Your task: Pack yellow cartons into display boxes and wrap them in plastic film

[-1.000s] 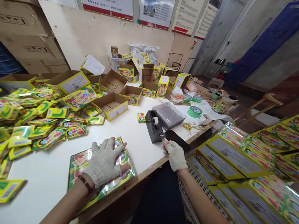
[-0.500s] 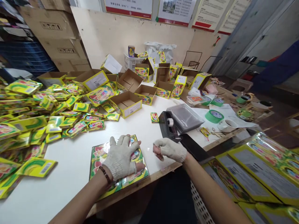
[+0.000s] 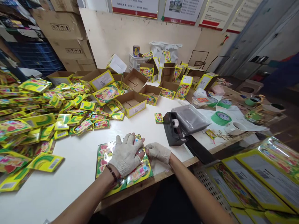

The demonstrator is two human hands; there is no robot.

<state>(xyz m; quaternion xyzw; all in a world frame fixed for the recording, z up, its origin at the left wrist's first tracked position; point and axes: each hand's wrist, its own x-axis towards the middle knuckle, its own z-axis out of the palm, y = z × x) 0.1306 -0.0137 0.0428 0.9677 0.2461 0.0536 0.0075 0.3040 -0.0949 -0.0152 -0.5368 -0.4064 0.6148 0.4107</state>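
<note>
A flat clear-wrapped bundle of yellow and green packets lies near the front edge of the white table. My left hand, in a knit glove, rests flat on top of it with fingers stretched out. My right hand, also gloved, is at the bundle's right edge with its fingers curled against the wrap; whether it pinches anything is hidden. A black tape dispenser stands just right of my right hand.
A big heap of yellow packets covers the table's left. Open yellow cartons stand behind. A stack of clear sheets, green tape rolls and a cup lie right. Wrapped bundles fill a crate at lower right.
My right hand has moved left from the tape dispenser to the bundle's right edge. My left hand has stayed flat on the bundle. The view has swung left.
</note>
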